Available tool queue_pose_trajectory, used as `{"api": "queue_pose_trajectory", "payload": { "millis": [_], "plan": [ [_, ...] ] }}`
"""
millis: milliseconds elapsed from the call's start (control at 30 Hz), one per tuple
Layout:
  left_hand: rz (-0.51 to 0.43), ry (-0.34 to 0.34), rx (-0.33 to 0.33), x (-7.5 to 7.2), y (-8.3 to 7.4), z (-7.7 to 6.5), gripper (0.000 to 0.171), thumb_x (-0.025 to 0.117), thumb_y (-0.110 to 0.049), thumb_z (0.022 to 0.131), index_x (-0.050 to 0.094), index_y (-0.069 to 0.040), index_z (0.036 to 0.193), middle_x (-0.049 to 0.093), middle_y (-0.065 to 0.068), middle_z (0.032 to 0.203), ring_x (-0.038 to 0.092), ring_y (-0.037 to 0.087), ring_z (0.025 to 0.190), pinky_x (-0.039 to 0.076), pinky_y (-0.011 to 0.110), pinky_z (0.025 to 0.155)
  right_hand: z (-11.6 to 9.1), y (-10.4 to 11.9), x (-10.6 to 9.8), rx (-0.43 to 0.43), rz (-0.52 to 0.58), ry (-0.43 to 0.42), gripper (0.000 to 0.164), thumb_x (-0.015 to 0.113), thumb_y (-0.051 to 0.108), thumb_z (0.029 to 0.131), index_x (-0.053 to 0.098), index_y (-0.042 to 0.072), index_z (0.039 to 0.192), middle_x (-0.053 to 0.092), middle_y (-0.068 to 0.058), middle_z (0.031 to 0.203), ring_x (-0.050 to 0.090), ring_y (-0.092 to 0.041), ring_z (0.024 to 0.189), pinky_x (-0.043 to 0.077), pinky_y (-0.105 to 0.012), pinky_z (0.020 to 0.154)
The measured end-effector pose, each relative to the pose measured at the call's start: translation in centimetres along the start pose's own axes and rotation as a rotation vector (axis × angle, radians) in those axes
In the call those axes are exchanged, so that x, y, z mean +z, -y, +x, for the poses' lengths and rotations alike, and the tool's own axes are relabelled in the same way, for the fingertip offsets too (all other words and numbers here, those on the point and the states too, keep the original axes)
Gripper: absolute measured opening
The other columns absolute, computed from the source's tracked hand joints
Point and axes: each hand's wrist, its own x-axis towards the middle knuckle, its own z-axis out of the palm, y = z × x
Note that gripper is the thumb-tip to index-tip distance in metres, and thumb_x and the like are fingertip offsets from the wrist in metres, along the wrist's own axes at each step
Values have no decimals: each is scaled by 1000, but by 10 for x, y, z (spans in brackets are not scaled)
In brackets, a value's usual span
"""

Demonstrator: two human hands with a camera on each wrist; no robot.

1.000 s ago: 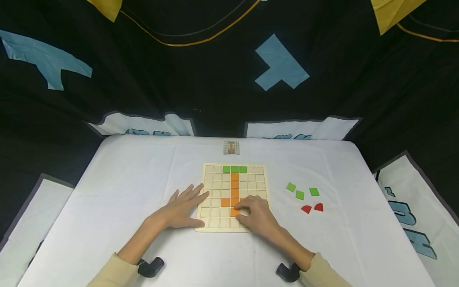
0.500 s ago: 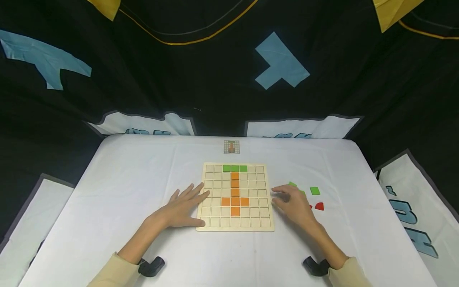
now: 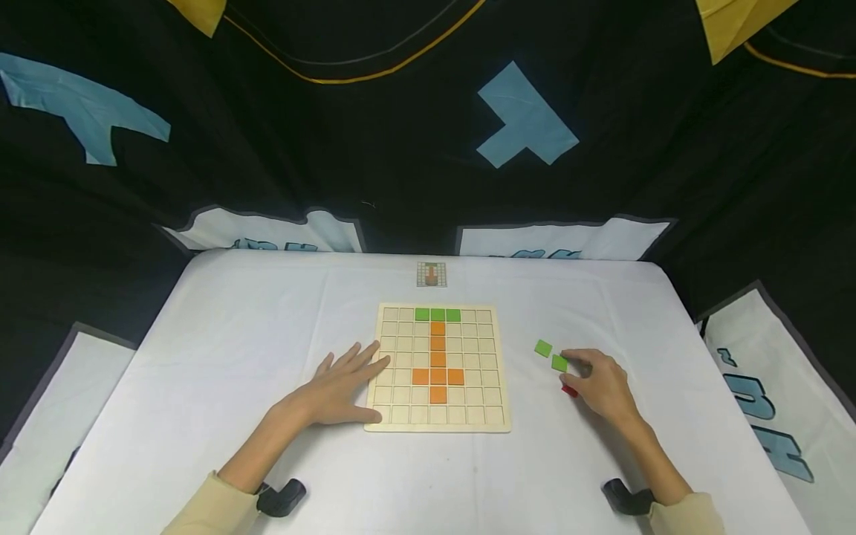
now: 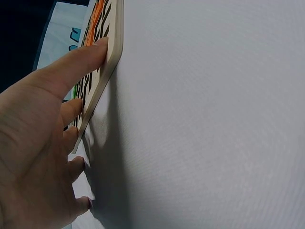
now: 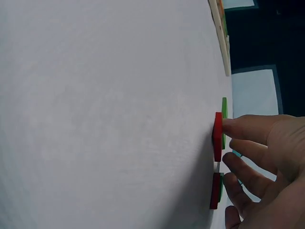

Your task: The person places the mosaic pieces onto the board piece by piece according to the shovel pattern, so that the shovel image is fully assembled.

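Note:
My left hand lies spread at the left side of a square wooden grid board, thumb and some fingertips on its edge. Three green squares and several orange squares sit in the grid. To the board's right, my right hand hovers low over loose pieces, fingers bent and apart, with nothing visible between them. Near its index finger is a green square tile; another green tile lies farther left. A red quarter-round piece is partly under the thumb. The right wrist view shows a second red piece.
A small printed grid card lies beyond the board, near the far edge of the white-covered table. Black curtains surround the table. Dark wrist devices are worn below both hands.
My right hand has left the orange squares on the board and moved right to the loose pieces, covering some of them. My left hand stays in place.

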Motion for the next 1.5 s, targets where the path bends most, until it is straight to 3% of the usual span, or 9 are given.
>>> {"api": "queue_pose_trajectory", "payload": {
  "millis": [367,600,733,900,1067,1233,1500],
  "plan": [
    [-1,-1,4,1,0,0,91,75,-53,82,38,-14,155,17,12,165,12,42,149,6,70,112,1,-1,5,-43,-24,-22,35,75,2,84,70,-3,118,65,-26,122,53,-48,122,23,-75,100],
    [17,6,1,1,2,0,90,74,-55,83,38,-14,155,18,12,165,12,41,149,7,70,113,0,4,7,-51,-15,-22,32,74,2,85,71,-4,116,64,-27,121,54,-48,120,44,-66,94],
    [19,6,-4,1,2,0,91,73,-56,83,38,-15,155,17,11,165,12,41,149,7,69,113,0,17,11,-96,18,-16,30,73,-1,84,72,-5,114,65,-27,118,58,-47,116,51,-58,88],
    [4,12,-6,0,0,0,91,74,-55,83,37,-14,156,17,11,165,11,41,149,5,69,113,0,40,21,-167,64,-1,29,76,-2,81,75,-1,110,70,-19,112,59,-42,115,47,-56,96],
    [-6,14,0,-1,0,-1,90,74,-54,83,37,-13,155,16,12,165,10,41,149,5,69,113,-3,65,33,-217,107,31,29,79,0,79,77,6,108,73,-5,108,61,-29,110,48,-48,94],
    [-2,14,1,-1,0,0,91,73,-55,83,37,-14,156,16,12,165,10,41,149,5,69,113,-6,84,46,-275,143,64,29,79,-1,78,78,6,106,72,-1,107,62,-25,107,49,-44,93],
    [4,18,-17,-2,-1,1,91,74,-54,83,38,-14,155,16,11,165,10,40,150,5,69,113,-10,102,73,-292,172,161,29,77,1,79,78,9,107,71,3,107,59,-18,102,50,-40,88]
  ]
}}
